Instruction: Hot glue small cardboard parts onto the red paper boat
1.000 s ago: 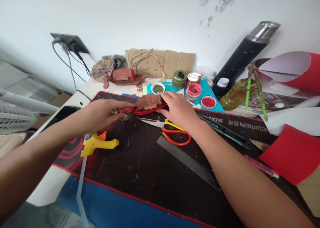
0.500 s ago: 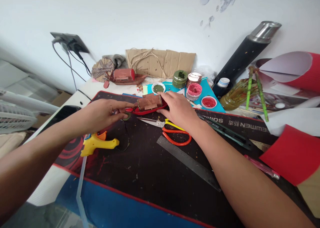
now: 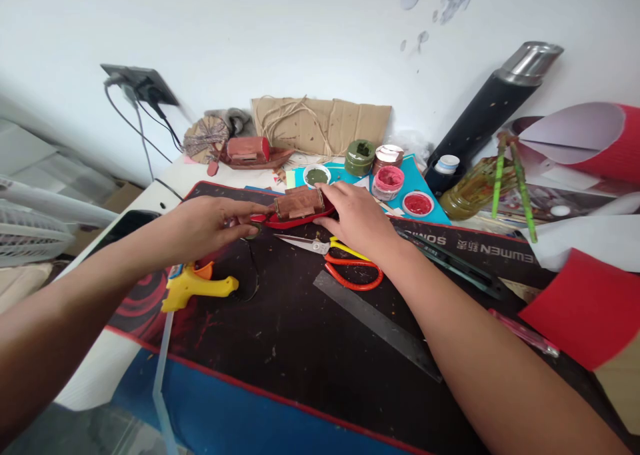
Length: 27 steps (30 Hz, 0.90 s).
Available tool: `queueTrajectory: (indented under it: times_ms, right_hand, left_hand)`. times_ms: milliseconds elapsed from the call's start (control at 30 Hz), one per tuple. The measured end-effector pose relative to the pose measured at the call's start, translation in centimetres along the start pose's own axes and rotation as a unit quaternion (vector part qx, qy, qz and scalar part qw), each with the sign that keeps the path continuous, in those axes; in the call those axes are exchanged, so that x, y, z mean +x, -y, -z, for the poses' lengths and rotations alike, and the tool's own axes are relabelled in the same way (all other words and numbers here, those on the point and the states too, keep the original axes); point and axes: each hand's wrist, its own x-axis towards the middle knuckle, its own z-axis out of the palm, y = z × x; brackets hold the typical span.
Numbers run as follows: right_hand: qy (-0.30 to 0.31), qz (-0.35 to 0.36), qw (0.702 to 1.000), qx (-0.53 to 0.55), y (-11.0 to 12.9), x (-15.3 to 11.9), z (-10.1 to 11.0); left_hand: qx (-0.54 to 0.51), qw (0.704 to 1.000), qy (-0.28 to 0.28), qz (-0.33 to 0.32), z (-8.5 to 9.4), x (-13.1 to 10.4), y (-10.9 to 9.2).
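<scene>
A small red model boat (image 3: 301,205) with a brown cabin rests on the black mat (image 3: 280,335), between my hands. My right hand (image 3: 353,218) grips its right end between thumb and fingers. At the boat's left end is my left hand (image 3: 215,222), its fingers closed round the red tip; a small green thing shows by its fingertips. Just below the boat lie scissors (image 3: 353,266) with red and yellow handles. A yellow glue gun (image 3: 197,290) sits below my left hand, and a clear ruler (image 3: 377,325) lies below the scissors.
Behind are a second model boat (image 3: 250,152), cardboard (image 3: 345,127) and paint jars (image 3: 360,156) on blue paper. To the right stand a black thermos (image 3: 487,108) and a dirty jar (image 3: 463,192); a green cutter (image 3: 460,268) and red sheet (image 3: 587,308) lie nearer.
</scene>
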Motion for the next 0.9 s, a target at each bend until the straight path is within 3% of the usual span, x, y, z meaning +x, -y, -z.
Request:
queueTrajectory:
  times_ms: [600,900]
  right_hand:
    - [-0.009,0.0,1.0,0.001,-0.1,0.0,-0.2]
    - [-0.009,0.001,1.0,0.004,-0.1,0.0,-0.2]
  left_hand:
    - [0.006,0.999,-0.028,-0.014,-0.1,0.1,1.6]
    - [0.007,0.999,-0.026,-0.025,0.2,-0.1,1.5]
